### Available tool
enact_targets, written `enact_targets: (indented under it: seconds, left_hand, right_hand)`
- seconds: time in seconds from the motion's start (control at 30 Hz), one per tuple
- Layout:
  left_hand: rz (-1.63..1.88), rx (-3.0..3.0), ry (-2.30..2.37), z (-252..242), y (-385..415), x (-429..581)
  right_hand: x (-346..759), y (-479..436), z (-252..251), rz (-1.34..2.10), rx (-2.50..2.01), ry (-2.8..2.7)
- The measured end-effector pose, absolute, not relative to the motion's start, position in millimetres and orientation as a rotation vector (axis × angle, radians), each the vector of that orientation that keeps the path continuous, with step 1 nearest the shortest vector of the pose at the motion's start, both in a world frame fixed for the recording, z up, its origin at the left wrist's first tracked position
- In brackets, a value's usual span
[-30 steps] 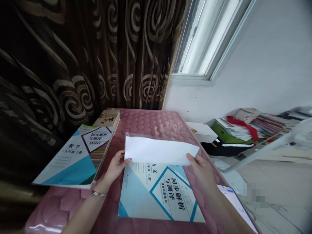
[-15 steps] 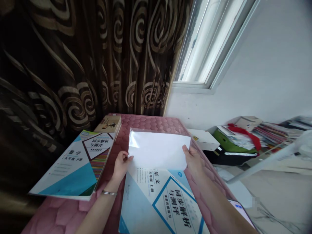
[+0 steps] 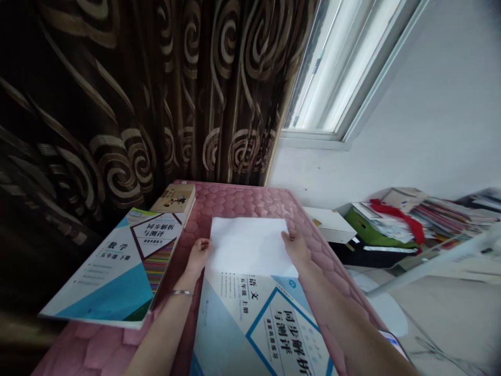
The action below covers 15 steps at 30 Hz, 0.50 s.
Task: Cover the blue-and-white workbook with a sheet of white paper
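A blank white sheet of paper covers the far end of a blue-and-white workbook. My left hand has its fingers curled closed at the sheet's left edge. At the opposite edge, my right hand pinches the paper between thumb and fingers. The workbook lies on a pink quilted cover, its printed title facing up. Whether the sheet is joined to the workbook I cannot tell.
To the left lies a mathematics workbook, with a brown-covered book stack behind it. Dark patterned curtains hang at the back. Beyond the right edge are a white box, piled papers and a phone.
The white sheet's far edge has come lower and nearer, and its clear shiny edge no longer shows. My right hand has shifted left with it; my left hand has moved slightly.
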<state>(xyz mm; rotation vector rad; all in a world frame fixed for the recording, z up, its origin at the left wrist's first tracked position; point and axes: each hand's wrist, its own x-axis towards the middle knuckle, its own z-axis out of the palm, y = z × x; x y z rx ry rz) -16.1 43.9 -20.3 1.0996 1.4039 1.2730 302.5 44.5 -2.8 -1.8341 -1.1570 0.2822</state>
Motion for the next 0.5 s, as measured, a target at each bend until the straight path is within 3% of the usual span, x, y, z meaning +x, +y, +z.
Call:
enact_targets:
  seconds: [0.17, 0.5]
  left_hand:
    - [1.197, 0.998, 1.418, -25, 54, -28]
    - [1.101, 0.947, 1.184, -16, 48, -30]
  right_hand:
    - [238, 29, 7, 0.029, -1.872, -1.558]
    - [110, -45, 15, 0.190, -1.347, -2.206]
